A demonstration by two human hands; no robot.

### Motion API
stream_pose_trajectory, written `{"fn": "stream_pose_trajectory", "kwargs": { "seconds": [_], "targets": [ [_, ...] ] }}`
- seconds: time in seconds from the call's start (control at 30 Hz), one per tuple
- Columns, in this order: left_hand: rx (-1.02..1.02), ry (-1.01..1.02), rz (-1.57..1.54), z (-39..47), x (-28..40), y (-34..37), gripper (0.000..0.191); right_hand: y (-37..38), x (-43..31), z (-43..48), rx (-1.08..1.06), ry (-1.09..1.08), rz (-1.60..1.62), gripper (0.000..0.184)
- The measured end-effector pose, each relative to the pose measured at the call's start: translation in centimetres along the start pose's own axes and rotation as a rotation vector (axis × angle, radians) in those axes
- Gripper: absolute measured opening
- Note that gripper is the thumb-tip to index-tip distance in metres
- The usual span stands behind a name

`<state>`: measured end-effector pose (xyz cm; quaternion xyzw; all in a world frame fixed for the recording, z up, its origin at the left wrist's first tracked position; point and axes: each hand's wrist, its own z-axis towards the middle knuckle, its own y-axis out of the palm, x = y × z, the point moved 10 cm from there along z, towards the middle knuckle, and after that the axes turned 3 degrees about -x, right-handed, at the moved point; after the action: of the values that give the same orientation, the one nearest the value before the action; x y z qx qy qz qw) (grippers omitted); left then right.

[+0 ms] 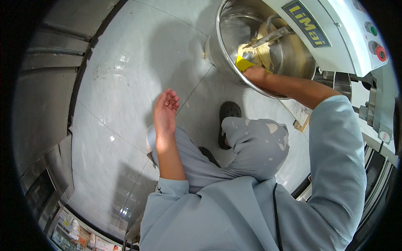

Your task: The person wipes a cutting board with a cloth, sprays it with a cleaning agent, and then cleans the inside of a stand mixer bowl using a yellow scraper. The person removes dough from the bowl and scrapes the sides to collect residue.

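Observation:
My right hand [257, 75] reaches inside the steel mixing bowl [221, 47] of a floor-standing dough mixer [340, 29]. It grips a yellow plastic dough scraper [243, 63], whose edge lies by pale, sticky dough [263, 56]. Part of that hand's fingers is hidden behind the scraper and the bowl's rim. A metal bar [271, 37] slants down into the dough, and a curved hook shows behind it. My left hand [166, 108] hovers over the floor to the left of the bowl, palm up, fingers loosely curled, holding nothing.
Green and red buttons [381, 53] sit on the mixer's head. Below the bowl at right is a wooden-edged board [301, 122]. Steel equipment [47, 94] lines the left side. A shelf with packages [83, 235] is at lower left. My feet in dark clogs [230, 109] stand on the tiled floor.

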<state>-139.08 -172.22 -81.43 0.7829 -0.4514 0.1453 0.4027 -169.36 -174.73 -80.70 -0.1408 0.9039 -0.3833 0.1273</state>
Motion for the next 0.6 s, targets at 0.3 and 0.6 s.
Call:
{"fn": "stream_pose_trajectory", "kwargs": {
  "seconds": [0.3,0.6],
  "targets": [
    [-0.011,0.011,-0.01,0.3,0.0,0.2,0.029,-3.1,-1.4,1.8,0.049,-0.017,0.047,0.021],
    [-0.046,0.008,-0.036,0.2,0.2,0.6,0.028,2.4,8.9,0.0,0.001,0.315,0.026,0.029]
  ]
}}
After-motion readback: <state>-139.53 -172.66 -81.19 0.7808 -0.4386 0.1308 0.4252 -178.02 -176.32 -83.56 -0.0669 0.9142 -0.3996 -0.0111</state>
